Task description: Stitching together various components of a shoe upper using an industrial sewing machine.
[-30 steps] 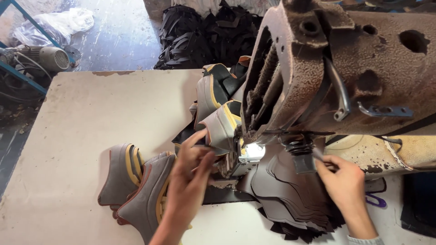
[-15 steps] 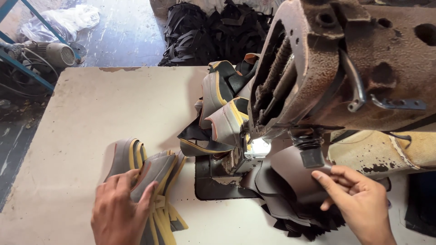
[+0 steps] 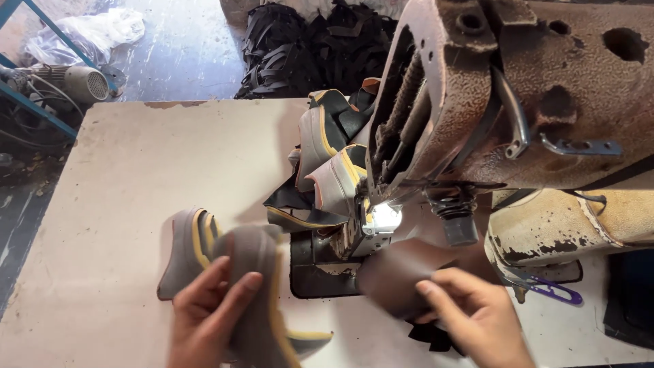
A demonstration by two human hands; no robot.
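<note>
Left hand (image 3: 211, 310): fingers closed around a grey-and-yellow shoe piece (image 3: 255, 293), now drawn left of the sewing machine (image 3: 477, 102).
Right hand (image 3: 477, 317): pinches a dark leather piece (image 3: 398, 269) (blurred), newly brought under the machine's needle.

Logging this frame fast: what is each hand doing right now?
Left hand: closed on a grey shoe piece with yellow trim.
Right hand: fingers on a dark brown piece, blurred; grip cannot be told.
</note>
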